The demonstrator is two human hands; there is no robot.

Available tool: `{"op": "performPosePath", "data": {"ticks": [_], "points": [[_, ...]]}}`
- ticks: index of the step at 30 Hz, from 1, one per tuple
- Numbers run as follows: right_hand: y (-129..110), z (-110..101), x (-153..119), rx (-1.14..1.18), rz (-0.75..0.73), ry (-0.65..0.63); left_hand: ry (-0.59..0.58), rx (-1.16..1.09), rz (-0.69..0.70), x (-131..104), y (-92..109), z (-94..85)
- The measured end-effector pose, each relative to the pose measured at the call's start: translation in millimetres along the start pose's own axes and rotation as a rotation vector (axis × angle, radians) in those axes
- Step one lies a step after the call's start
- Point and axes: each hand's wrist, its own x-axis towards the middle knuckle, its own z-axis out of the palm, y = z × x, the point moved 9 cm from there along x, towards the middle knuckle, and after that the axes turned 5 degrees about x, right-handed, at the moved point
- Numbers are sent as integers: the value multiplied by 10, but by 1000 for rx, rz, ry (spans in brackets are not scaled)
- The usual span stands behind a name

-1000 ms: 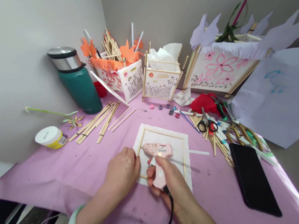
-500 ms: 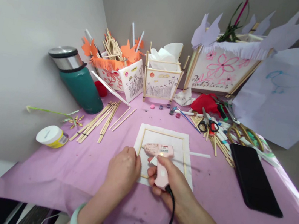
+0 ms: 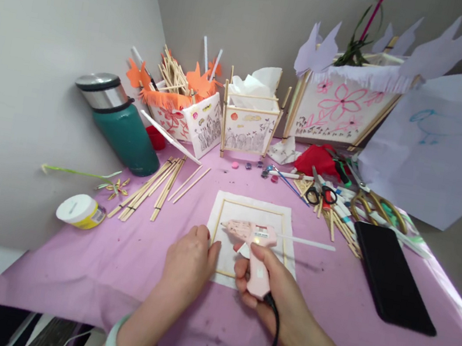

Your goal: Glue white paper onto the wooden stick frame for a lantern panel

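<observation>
A white sheet (image 3: 229,258) lies on the purple cloth, with thin wooden sticks (image 3: 254,206) forming a square on it. My right hand (image 3: 279,281) grips a pink glue gun (image 3: 258,278) by its handle, a finger near the white trigger. The nozzle points left, over the left side of the stick square. From the gun's back end sticks out a long pale glue stick (image 3: 308,242), and a black cord hangs from the handle. My left hand (image 3: 189,260) rests at the sheet's left edge, fingers curled; what is under them is hidden.
Loose wooden sticks (image 3: 151,189), a teal bottle (image 3: 124,134) and a white-lidded jar (image 3: 78,210) lie to the left. Decorated paper boxes (image 3: 250,123) stand at the back. Scissors (image 3: 320,194) and a black phone (image 3: 393,277) are on the right.
The glue gun and my right hand have shifted a little to the right, and more of the handle shows. My left hand has barely moved.
</observation>
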Motion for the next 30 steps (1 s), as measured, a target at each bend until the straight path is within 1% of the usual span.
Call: {"op": "performPosePath", "data": {"ticks": [4,8,14,20,23,26,30], "points": [[-73,-61,-79,-86,-71,3,-6,-36,45,-38,23,-31],[-112,-68,-163,-190,-103,-24,-18,-24,78,-69,40,-35],[-133,-153,-262,-318,-148,62,-22,24,89,-56,49,-18],[-97,-224,-285,-329,-155,79,-8,68,97,-44,65,17],[-104,-299,-305,-375,-160,85,4,74,102,-49,69,24],[-126,-400,-357,-487,-151,73,12,77,114,-54,77,15],[-228,-639,-505,-601,-169,123,4,89,121,-58,94,5]]}}
